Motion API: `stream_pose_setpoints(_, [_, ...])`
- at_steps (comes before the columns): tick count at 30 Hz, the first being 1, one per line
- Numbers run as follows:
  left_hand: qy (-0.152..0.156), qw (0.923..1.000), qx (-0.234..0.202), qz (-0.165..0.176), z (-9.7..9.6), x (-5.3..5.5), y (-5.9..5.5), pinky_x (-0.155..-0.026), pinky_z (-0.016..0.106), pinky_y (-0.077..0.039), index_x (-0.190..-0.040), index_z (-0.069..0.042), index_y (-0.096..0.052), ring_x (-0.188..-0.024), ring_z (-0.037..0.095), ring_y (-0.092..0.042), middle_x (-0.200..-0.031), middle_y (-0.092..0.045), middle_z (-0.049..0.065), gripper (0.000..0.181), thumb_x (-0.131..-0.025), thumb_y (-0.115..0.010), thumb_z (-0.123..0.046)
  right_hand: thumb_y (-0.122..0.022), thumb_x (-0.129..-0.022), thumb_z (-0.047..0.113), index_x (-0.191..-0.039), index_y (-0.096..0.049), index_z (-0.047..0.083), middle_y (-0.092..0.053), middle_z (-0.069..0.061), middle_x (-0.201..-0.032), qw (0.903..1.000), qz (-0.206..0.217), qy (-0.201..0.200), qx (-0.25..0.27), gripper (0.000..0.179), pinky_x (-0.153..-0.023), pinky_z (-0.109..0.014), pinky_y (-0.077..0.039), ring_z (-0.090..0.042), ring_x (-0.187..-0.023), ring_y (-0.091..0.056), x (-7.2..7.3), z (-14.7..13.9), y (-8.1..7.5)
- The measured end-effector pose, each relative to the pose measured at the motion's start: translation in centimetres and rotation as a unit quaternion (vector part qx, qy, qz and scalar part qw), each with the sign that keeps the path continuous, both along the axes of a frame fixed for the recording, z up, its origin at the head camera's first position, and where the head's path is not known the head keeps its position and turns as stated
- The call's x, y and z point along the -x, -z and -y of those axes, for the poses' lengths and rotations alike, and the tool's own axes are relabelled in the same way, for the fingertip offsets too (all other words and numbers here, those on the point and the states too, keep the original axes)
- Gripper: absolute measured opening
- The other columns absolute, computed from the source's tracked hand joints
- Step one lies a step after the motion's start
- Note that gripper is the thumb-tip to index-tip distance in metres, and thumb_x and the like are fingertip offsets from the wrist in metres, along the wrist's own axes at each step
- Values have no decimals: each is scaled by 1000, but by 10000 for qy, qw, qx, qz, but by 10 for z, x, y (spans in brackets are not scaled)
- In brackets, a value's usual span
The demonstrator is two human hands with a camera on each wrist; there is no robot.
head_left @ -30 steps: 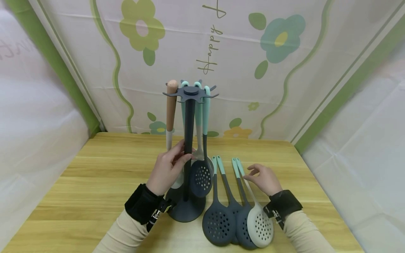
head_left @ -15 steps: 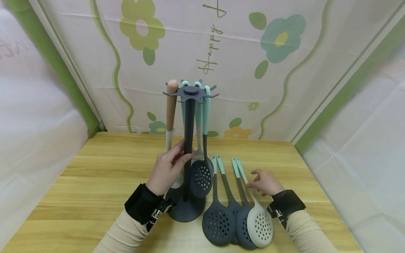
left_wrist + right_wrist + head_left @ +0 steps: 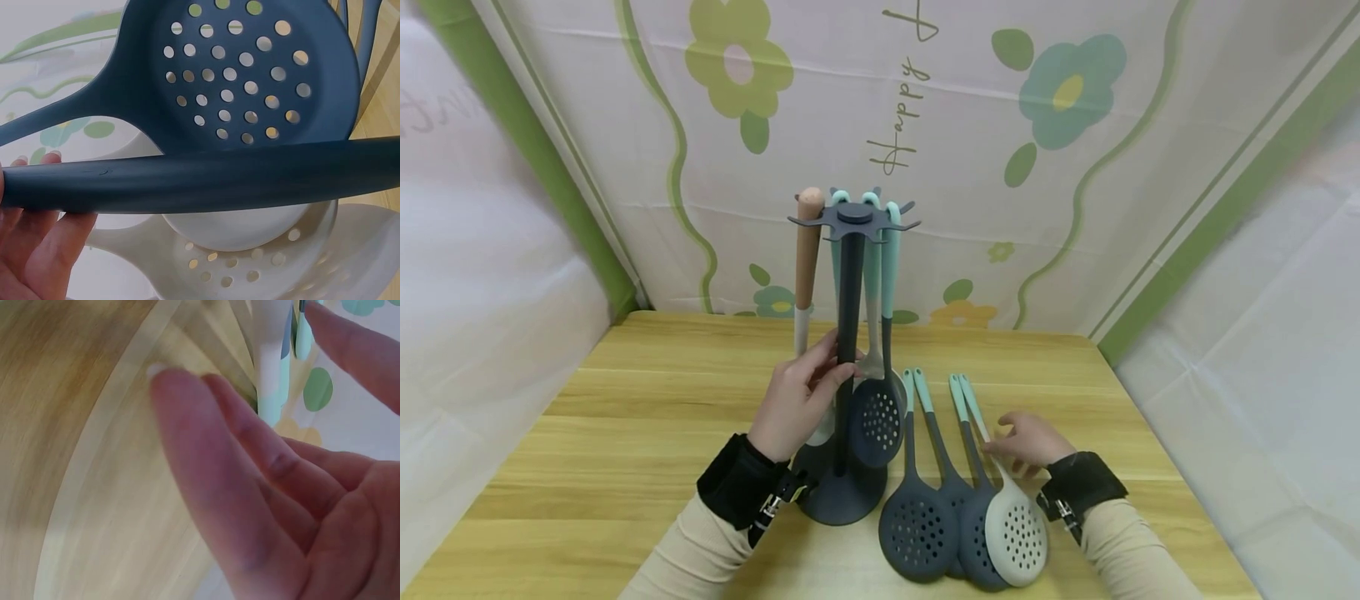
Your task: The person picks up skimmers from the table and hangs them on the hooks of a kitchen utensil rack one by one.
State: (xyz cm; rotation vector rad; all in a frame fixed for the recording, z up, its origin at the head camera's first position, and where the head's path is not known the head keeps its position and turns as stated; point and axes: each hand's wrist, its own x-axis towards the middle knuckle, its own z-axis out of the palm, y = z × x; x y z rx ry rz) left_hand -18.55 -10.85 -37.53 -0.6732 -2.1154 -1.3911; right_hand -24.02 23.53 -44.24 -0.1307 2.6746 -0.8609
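Note:
My left hand (image 3: pixel 797 400) grips the dark pole of an upright utensil stand (image 3: pixel 850 292), its fingers wrapped behind and thumb in front. From the stand's hooks hang a brown-handled utensil (image 3: pixel 807 258), a dark skimmer (image 3: pixel 877 421) and other mint-handled utensils. In the left wrist view, the dark skimmer hangs just beyond the pole, with pale heads behind. Low over the table, my right hand (image 3: pixel 1033 439) is beside the white shaft of a pale skimmer (image 3: pixel 1017 537). The right wrist view shows its thumb (image 3: pixel 200 475) and fingers spread apart with nothing between them.
To the right of the stand's round base (image 3: pixel 842 500), several dark skimmers (image 3: pixel 919 533) lie side by side with the pale one, heads overlapping, mint handles pointing away. A flowered fabric backdrop (image 3: pixel 955 225) rises behind the wooden table (image 3: pixel 685 400).
My right hand has drawn back and slightly down along the pale skimmer's handle, from the mint part toward the white shaft. My left hand and the stand have stayed in place.

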Motion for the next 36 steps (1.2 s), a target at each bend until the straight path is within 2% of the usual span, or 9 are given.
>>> stream_pose_setpoints(9, [-21, 10000, -5, 0, -1, 1, 0, -77, 44, -62, -135, 10, -60, -88, 26, -75, -102, -76, 22, 45, -99, -56, -17, -78, -82, 35, -132, -54, -17, -69, -11, -85, 9996, 190, -138, -160, 77, -53, -39, -60, -22, -63, -66, 0, 2, 2])
stream_pose_setpoints(16, [-41, 10000, 8, 37, -1, 0, 0, -78, 43, -62, -136, 10, -59, -89, 25, -75, -102, -76, 21, 46, -99, -56, -17, -76, -84, 31, -128, -57, -17, -69, -8, -83, 9992, 208, -276, -221, 68, -51, -37, -60, -21, -61, -65, 0, 3, 1])
stream_pose_setpoints(25, [-25, 10000, 11, 44, -1, 1, 0, -79, 42, -62, -136, 10, -59, -88, 25, -75, -104, -76, 21, 47, -99, -57, -18, -76, -84, 21, -119, -67, -12, -63, -5, -66, 9984, 124, -423, -355, 49, -42, -28, -52, -17, -51, -60, 2, 5, 5])
stream_pose_setpoints(30, [-30, 10000, 5, 28, -1, 1, 1, -79, 41, -62, -137, 11, -59, -89, 25, -75, -104, -76, 21, 48, -99, -57, -18, -76, -83, 17, -111, -72, -5, -62, -5, -61, 9984, 141, -424, -333, 36, -39, -25, -48, -16, -47, -57, 3, 5, 9])
stream_pose_setpoints(36, [-15, 10000, -21, -23, -1, 1, 1, -78, 42, -62, -136, 11, -59, -88, 25, -75, -103, -76, 21, 46, -99, -56, -17, -74, -84, 14, -115, -70, -8, -62, -5, -59, 9983, 73, -482, -319, 39, -38, -22, -46, -13, -43, -54, 4, 5, 11])
